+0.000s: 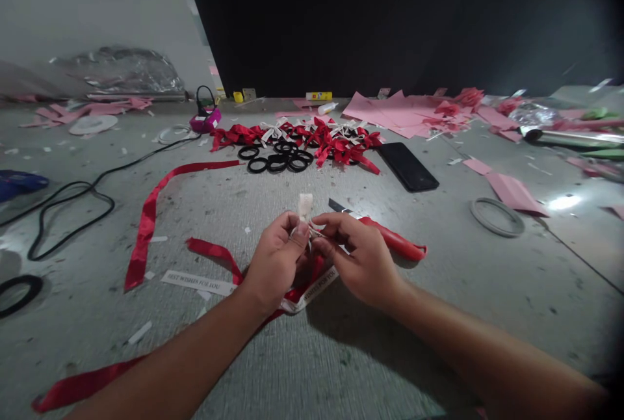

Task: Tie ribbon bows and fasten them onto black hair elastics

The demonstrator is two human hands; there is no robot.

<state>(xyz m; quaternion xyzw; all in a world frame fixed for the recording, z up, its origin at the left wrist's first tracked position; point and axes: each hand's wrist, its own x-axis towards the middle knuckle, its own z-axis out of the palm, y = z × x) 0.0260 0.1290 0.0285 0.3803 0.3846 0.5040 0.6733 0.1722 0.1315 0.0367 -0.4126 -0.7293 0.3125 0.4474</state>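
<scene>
Between my hands, a white ribbon (305, 204) stands up in a small loop. My left hand (277, 257) pinches the base of this loop between thumb and fingers. From the other side, my right hand (361, 257) is closed on a thin whitish strand by the loop; fingertips partly hide it. Below the hands lies a white ribbon printed "BEST WISHES FOR YOU" (197, 282), crossing a red ribbon (214, 249). Just beyond my right hand rests a red-handled knife (400, 239) with its dark blade showing.
A pile of red and white bows (336, 140) lies ahead, with several black rings (277, 161) before it. A black phone (408, 166) is to its right. Pink paper sheets (390, 111) spread behind. A black cable (102, 176) runs across the left; a grey ring (497, 217) lies right.
</scene>
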